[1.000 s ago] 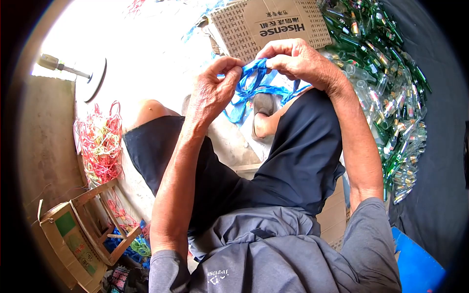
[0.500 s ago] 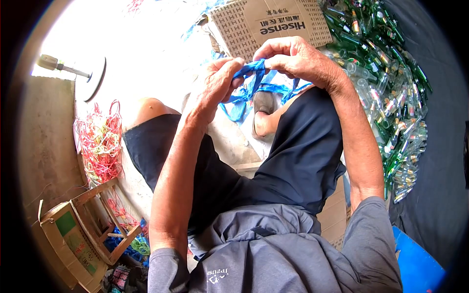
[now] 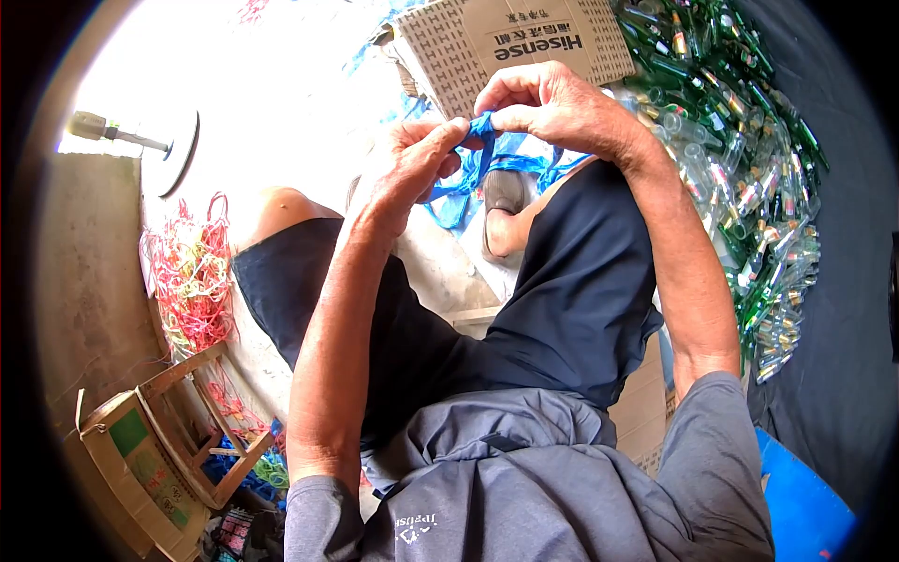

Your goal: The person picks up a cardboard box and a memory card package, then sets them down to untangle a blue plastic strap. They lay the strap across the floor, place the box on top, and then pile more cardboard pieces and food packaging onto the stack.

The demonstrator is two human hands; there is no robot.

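My left hand [image 3: 414,161] is closed, its thumb and forefinger pinching a blue plastic strip [image 3: 481,140]. From the other side my right hand [image 3: 568,110] grips the same strip between thumb and fingertips. Between the two hands the strip is bunched into what looks like a loop or knot, though the fingers partly cover it. Loose blue lengths [image 3: 455,208] hang below, over the floor and around a shoe [image 3: 506,191].
A Hisense cardboard box [image 3: 524,47] lies just beyond my hands. Green and clear glass bottles [image 3: 730,140] are heaped to the right. Tangled pink and yellow strips [image 3: 195,281] lie left, near a wooden frame [image 3: 211,421] and an open carton [image 3: 145,459].
My hands have come closer together, and the blue strip between them is shorter and more bunched. My right hand has shifted slightly left and up.
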